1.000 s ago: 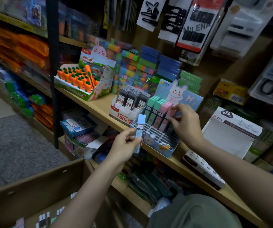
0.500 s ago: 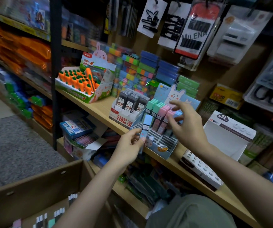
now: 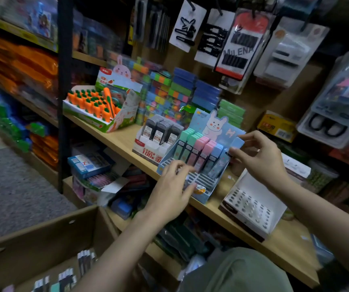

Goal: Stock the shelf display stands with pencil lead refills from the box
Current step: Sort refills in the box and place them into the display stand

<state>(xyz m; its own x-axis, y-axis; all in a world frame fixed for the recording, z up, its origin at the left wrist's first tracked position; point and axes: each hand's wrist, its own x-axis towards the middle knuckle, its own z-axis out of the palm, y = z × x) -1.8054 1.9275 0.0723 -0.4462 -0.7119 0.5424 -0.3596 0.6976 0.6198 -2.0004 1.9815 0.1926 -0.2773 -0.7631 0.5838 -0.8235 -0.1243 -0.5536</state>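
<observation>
A blue bunny-card display stand (image 3: 201,182) sits on the wooden shelf, its back rows filled with green, pink and blue lead refills (image 3: 198,148). My right hand (image 3: 259,159) pinches a light blue refill (image 3: 237,143) at the right end of the back row. My left hand (image 3: 173,188) hovers over the stand's empty front slots, blurred, fingers apart, holding nothing. To the left, a white and red stand (image 3: 148,147) holds black refills (image 3: 162,130). At lower left is the cardboard box (image 3: 43,237), with more refills (image 3: 64,279) in it.
A carrot eraser display (image 3: 100,106) stands on the shelf's left end and a white perforated display box (image 3: 251,207) on the right. Stacked colourful erasers (image 3: 169,91) fill the back. Hair clip cards (image 3: 234,45) hang overhead. A black shelf post (image 3: 64,91) rises at left.
The blue refill that my left hand held is now in my right hand at the stand's right end. My left hand has let go and spread over the front slots.
</observation>
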